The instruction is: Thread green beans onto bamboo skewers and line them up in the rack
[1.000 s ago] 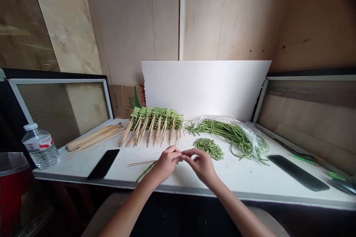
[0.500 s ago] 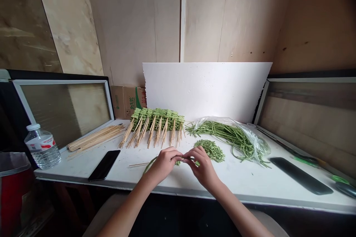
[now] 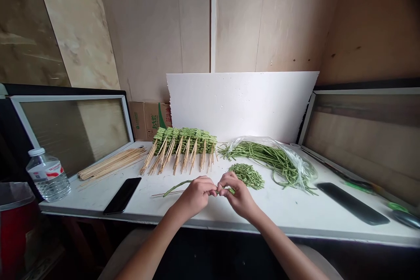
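Observation:
My left hand [image 3: 198, 192] is closed on a long green bean [image 3: 176, 187], whose loose length sticks out to the left. Its fingertips almost meet those of my right hand [image 3: 236, 193], which pinches the bean's other end; a bit of green shows under the right fingers. A thin wooden skewer [image 3: 158, 195] lies on the table below the bean, partly hidden by my left hand. Behind my right hand is a heap of short-cut bean pieces [image 3: 247, 175]. Farther back, long whole beans [image 3: 265, 155] lie partly in a clear plastic bag [image 3: 303, 175].
Stacked bean skewers [image 3: 183, 140] stand at the back, sticks toward me. Left are loose skewers [image 3: 110, 164], a black phone [image 3: 122, 196] and a water bottle [image 3: 49, 175]. Right lies a dark flat object [image 3: 352, 203], near green-handled scissors [image 3: 397, 207]. A white foam board [image 3: 243, 105] stands behind.
The bean's loose end has swung up and outward to the left of my left hand. Both hands stay close together, fingertips shifted slightly. The view has moved a little.

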`<state>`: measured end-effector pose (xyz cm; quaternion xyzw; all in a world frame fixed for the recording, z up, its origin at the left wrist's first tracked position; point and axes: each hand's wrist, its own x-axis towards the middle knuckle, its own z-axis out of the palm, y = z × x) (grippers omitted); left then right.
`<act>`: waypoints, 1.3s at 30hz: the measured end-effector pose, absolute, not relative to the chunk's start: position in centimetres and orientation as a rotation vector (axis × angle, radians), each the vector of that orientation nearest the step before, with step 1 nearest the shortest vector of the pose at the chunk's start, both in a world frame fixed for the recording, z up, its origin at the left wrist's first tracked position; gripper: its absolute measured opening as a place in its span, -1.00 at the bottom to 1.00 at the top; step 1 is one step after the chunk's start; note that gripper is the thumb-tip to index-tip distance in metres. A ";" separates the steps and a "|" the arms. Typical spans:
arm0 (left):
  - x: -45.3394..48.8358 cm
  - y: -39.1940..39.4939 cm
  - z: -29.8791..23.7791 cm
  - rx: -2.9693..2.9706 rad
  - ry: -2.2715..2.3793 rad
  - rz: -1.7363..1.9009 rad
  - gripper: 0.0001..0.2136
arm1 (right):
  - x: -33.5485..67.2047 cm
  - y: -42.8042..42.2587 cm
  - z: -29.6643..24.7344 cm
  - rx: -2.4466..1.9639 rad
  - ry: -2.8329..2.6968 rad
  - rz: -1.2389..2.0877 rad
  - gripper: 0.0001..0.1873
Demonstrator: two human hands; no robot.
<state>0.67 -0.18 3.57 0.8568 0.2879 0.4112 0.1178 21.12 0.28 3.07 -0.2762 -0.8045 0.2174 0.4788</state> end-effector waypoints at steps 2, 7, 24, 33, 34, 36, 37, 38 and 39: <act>0.6 -0.3 3.7 2.477 0.808 1.189 -0.66 | 21.4 0.4 3.3 -0.645 -1.969 0.632 -0.76; 0.3 -0.5 4.0 2.471 0.887 1.247 -0.72 | 21.9 0.2 4.4 -0.672 -1.961 0.554 -0.72; 0.6 -1.3 5.0 2.410 0.989 1.256 -0.73 | 20.0 -1.0 3.7 -0.936 -1.750 0.493 -0.87; 0.7 -1.8 5.9 2.080 0.821 1.243 -0.78 | 19.2 -1.4 3.5 -0.664 -1.471 1.277 -0.71; 0.7 -1.8 6.0 2.065 0.813 1.247 -0.78 | 19.1 -1.5 3.5 -0.646 -1.447 1.293 -0.71; 0.7 -1.7 5.9 2.075 0.818 1.264 -0.79 | 19.0 -1.6 3.6 -0.662 -1.436 1.267 -0.70; 0.7 -1.6 5.9 2.094 0.830 1.277 -0.79 | 19.0 -1.6 3.7 -0.689 -1.446 1.236 -0.69; 0.7 -1.5 5.8 2.118 0.843 1.288 -0.79 | 19.1 -1.5 3.8 -0.721 -1.462 1.202 -0.68; 0.7 -1.4 5.7 2.144 0.854 1.294 -0.79 | 19.2 -1.4 3.9 -0.750 -1.481 1.171 -0.67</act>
